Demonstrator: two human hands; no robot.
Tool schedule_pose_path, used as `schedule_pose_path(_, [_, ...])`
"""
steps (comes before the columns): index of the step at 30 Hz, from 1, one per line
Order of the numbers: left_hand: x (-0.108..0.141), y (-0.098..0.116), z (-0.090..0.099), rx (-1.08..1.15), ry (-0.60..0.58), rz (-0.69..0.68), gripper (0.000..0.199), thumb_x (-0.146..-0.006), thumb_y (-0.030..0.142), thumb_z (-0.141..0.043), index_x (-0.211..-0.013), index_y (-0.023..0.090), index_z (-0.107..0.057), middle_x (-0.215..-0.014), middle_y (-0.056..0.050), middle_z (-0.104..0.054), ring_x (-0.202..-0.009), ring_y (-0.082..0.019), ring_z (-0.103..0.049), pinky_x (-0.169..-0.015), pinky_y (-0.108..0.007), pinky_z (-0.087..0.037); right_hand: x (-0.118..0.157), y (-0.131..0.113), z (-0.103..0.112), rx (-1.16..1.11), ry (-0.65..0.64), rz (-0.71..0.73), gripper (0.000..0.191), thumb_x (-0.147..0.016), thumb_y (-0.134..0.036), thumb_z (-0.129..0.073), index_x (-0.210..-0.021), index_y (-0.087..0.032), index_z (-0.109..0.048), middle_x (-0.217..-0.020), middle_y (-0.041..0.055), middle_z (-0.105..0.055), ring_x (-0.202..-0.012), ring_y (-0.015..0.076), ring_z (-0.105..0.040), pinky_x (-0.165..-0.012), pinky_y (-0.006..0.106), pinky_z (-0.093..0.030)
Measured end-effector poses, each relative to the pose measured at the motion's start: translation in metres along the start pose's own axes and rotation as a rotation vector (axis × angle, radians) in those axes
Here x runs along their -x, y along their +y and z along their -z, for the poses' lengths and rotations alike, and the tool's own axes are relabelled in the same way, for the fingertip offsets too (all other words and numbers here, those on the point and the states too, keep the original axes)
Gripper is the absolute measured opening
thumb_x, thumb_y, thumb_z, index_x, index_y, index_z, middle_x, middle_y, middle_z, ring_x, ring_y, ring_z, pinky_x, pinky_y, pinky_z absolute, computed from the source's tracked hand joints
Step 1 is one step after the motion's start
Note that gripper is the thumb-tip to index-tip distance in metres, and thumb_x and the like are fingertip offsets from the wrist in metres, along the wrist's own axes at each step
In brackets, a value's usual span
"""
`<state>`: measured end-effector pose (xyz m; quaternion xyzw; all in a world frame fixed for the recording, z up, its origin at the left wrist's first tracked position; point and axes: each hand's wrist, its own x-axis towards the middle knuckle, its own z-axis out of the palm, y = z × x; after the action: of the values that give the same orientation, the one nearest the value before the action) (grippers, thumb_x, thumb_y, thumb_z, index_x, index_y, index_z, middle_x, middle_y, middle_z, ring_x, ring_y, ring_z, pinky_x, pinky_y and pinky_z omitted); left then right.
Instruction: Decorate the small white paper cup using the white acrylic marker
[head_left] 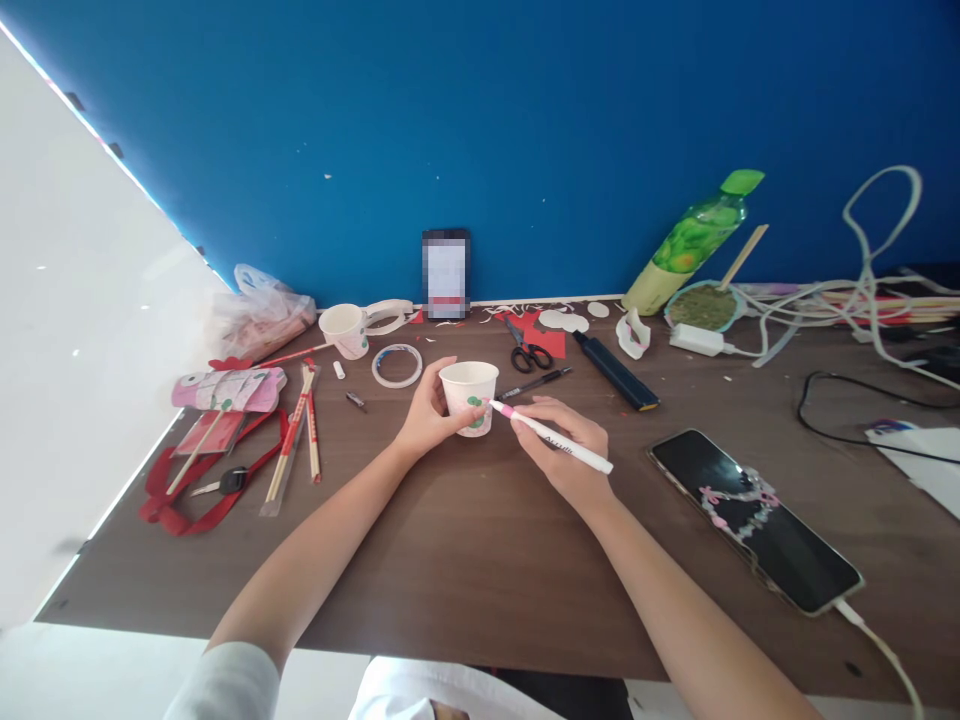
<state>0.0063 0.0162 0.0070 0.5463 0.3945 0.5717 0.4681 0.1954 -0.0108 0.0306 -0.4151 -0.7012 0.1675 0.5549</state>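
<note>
A white paper cup point(459, 385) with a green and pink pattern stands on the brown table in front of me. My left hand point(427, 410) is wrapped around its left side, thumb across the front. In my right hand point(562, 445) is a white paint marker point(559, 440) with a pink band, held like a pen. Its tip points at the right side of the cup, close to the printed pattern; whether it touches I cannot tell. Behind the cup lie a black pen point(536, 384) and black-handled scissors point(531, 356).
Left are a roll of tape point(397, 367), another paper cup point(345, 330), wrapped chopsticks point(291, 435) and a key point(221, 482). Right are a box cutter point(616, 370), a phone point(750, 520) with a bracelet on it, a green bottle point(690, 245) and cables. Red paper scraps point(551, 340) lie behind.
</note>
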Motion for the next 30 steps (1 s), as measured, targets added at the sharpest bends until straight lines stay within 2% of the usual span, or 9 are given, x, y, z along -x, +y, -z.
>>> schedule_pose_path(16, [-0.0003,0.0004,0.0004,0.05,-0.022,-0.038,0.077,-0.058,0.044,-0.086,-0.118,0.025,-0.04,-0.105,-0.004,-0.055,-0.096,-0.019,-0.059,-0.084,-0.033,-0.05,-0.0009,0.0007,-0.0001,0.003,-0.007,0.013,0.006,-0.076,-0.02,-0.068,-0.079,-0.024,-0.072,-0.077,0.0021,-0.075,-0.076,0.019,-0.071,-0.076,0.033,-0.059])
schedule_pose_path(24, [-0.0007,0.004,0.0007,-0.023,-0.019,-0.044,0.082,-0.059,0.052,-0.083,-0.124,0.025,-0.04,-0.11,-0.006,-0.054,-0.1,-0.022,-0.058,-0.089,-0.037,-0.05,-0.0001,-0.0007,0.0007,-0.011,-0.014,-0.013,0.005,-0.076,-0.021,-0.069,-0.077,-0.025,-0.071,-0.077,0.0026,-0.075,-0.077,0.0205,-0.072,-0.077,0.035,-0.059])
schedule_pose_path(30, [-0.0006,0.005,0.0022,-0.016,-0.038,-0.04,0.085,-0.059,0.055,-0.081,-0.126,0.024,-0.039,-0.109,-0.007,-0.054,-0.102,-0.022,-0.057,-0.091,-0.038,-0.049,0.0002,-0.005,0.0031,-0.043,0.05,-0.075,0.004,-0.077,-0.025,-0.068,-0.078,-0.023,-0.072,-0.081,0.0051,-0.075,-0.082,0.0218,-0.072,-0.073,0.034,-0.059])
